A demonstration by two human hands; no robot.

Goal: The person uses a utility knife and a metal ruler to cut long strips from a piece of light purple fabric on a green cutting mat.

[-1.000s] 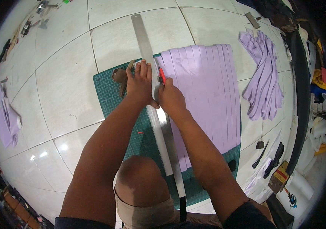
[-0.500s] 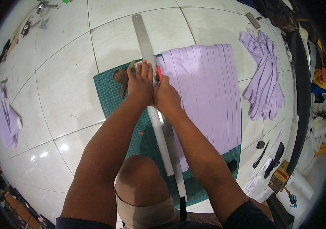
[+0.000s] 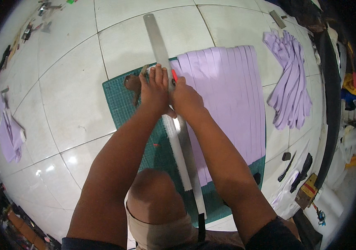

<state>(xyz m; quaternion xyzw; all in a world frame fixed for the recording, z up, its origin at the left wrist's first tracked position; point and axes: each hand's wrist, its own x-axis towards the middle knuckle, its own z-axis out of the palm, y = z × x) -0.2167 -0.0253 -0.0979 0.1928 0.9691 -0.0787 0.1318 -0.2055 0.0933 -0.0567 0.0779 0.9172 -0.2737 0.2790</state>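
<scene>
My left hand [image 3: 154,92] lies flat with its fingers stretched out, pressing on a long steel ruler [image 3: 155,37]. Right beside it, my right hand [image 3: 186,98] is closed around a red cutter [image 3: 174,75], whose blade end is hidden by the hand. The cutter is at the ruler's right edge, along lilac fabric [image 3: 232,104] slit into long parallel strips. A narrow white strip with a fuzzy edge [image 3: 179,154] runs along the ruler's left side. Everything rests on a green cutting mat [image 3: 121,98]. Left of my left hand is a brown, irregular metal-looking piece [image 3: 132,84].
A bundle of lilac strips [image 3: 288,83] lies on the tiled floor at right, more lilac cloth [image 3: 9,133] at far left. A grey block [image 3: 277,19] sits at the far right. My bare knee [image 3: 155,191] is over the mat's near edge. A yellow-red box [image 3: 307,191] stands at lower right.
My right hand with the cutter has shifted slightly right, apart from my left hand, whose thumb now shows. The left hand stays on the ruler.
</scene>
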